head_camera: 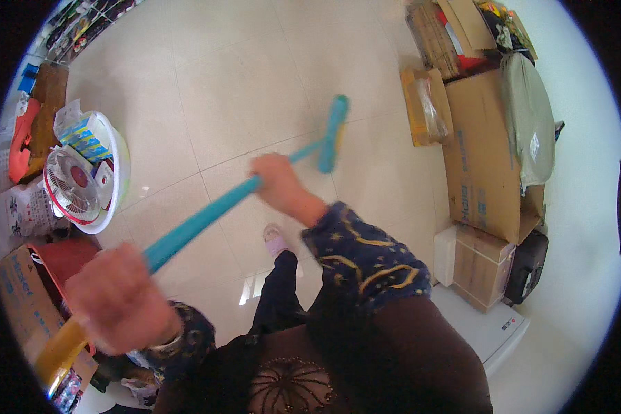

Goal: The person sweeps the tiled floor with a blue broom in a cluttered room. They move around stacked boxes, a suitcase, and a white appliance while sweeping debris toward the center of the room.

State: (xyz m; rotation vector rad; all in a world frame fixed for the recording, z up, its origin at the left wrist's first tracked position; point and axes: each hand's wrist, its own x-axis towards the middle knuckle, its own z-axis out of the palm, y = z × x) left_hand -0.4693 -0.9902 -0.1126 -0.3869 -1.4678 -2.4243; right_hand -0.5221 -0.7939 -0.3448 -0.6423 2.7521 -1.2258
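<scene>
My left hand (127,302) grips the upper part of a teal pole (202,222), just below its yellow end, at the lower left. Farther along, my right hand (282,183) is closed round the same pole near the picture's middle. The pole runs up to the right to a teal crosswise head (334,133) with a yellowish edge, over the tiled floor (227,103). The head is slightly blurred, and I cannot tell whether it touches the tiles.
A round white tub (121,171) at the left holds a fan (75,181) and boxes. Cardboard boxes (478,155), a small open carton (427,108) and a white case (484,321) line the right wall. A pink slipper (274,242) is on my foot.
</scene>
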